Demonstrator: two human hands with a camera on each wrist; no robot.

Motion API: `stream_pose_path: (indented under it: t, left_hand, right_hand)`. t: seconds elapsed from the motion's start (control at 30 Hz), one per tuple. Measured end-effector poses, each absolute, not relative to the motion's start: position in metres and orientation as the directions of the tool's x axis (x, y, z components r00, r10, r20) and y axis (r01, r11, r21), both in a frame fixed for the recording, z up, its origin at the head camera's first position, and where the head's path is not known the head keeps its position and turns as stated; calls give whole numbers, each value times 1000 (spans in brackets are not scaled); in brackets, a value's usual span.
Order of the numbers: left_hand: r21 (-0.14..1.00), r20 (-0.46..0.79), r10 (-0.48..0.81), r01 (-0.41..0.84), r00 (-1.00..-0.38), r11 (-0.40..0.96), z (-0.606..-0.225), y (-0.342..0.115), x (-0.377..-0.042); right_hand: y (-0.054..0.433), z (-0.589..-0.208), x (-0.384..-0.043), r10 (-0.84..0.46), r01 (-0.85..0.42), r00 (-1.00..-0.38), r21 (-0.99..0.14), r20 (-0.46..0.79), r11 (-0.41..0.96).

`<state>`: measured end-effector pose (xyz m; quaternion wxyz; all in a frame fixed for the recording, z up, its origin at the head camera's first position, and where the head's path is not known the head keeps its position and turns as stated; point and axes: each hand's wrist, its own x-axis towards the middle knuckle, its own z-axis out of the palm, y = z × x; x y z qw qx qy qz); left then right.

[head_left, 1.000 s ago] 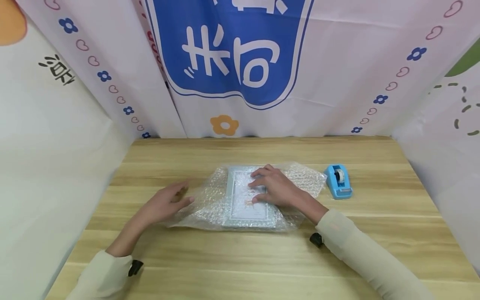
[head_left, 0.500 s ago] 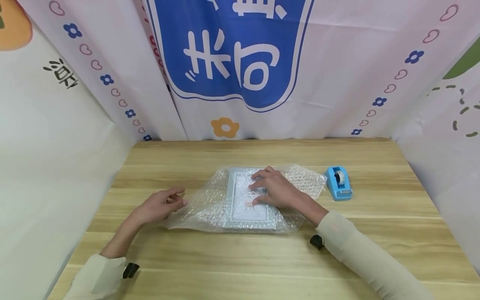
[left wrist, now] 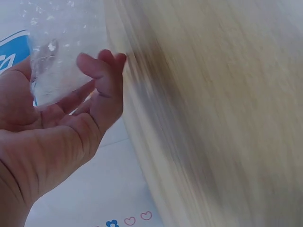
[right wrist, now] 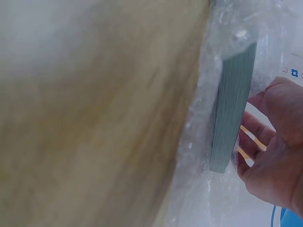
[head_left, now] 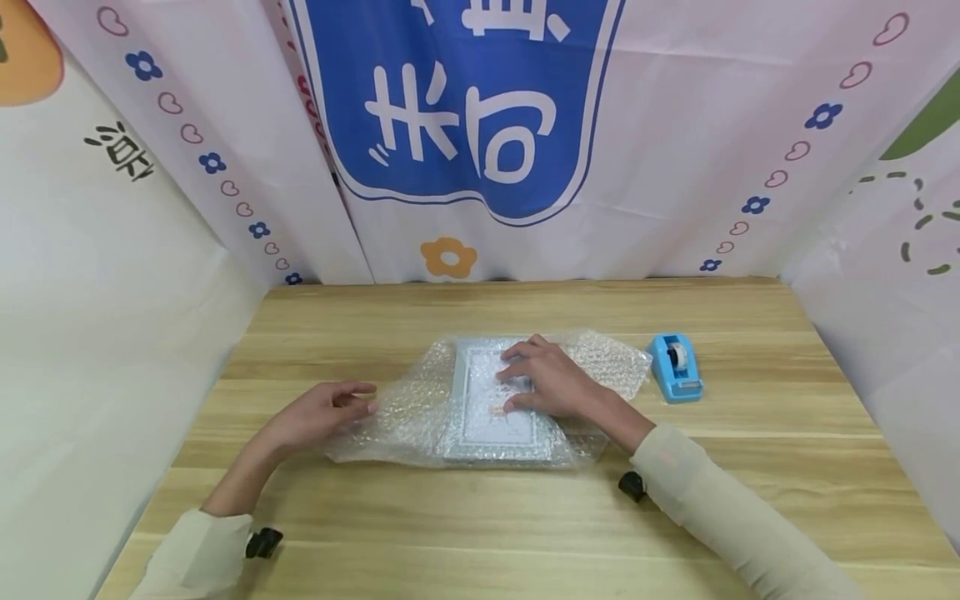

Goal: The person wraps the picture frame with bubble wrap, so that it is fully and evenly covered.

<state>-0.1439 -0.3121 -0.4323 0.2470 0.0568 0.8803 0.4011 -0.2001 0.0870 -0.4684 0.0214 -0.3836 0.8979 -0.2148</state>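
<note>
A picture frame (head_left: 498, 433) with a pale green-blue border lies flat on the table, a layer of bubble wrap (head_left: 420, 417) over its face. Its green side edge (right wrist: 232, 109) shows in the right wrist view. My right hand (head_left: 551, 379) rests on the covered frame, fingers spread and fingertips pressing the wrap. At the wrap's left end is my left hand (head_left: 318, 414), its fingers loosely bent and thumb apart from them. In the left wrist view, the film's end (left wrist: 66, 52) reaches between thumb and fingers without a pinch.
A light blue tape dispenser (head_left: 678, 367) with a roll of tape stands right of the wrap's right end. The wooden table (head_left: 480, 525) meets printed cloth walls (head_left: 675, 167) at the back and sides.
My left hand has drawn slightly to the left along the wrap's end, its fingers coming closer together. The right hand stays in place on the frame.
</note>
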Motion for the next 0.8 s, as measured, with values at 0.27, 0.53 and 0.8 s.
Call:
stream_pose_path:
  t: [0.27,0.53,0.8]
  left_hand:
    - [806,-409,295,-190,-864,560,-427,-317,-144]
    - [885,-385,355,-231,-852,404,-420,-312,-141]
    - [894,-345,343,-193,-874,405,-413,-302,-140]
  right_hand:
    - [87,-469,-200,-700,-679,-705,-398,119,616]
    - [87,-470,-201,-700,-682,-703,-400,126,612]
    - [87,-472,-201,-699,-686,-702,-399,139,609]
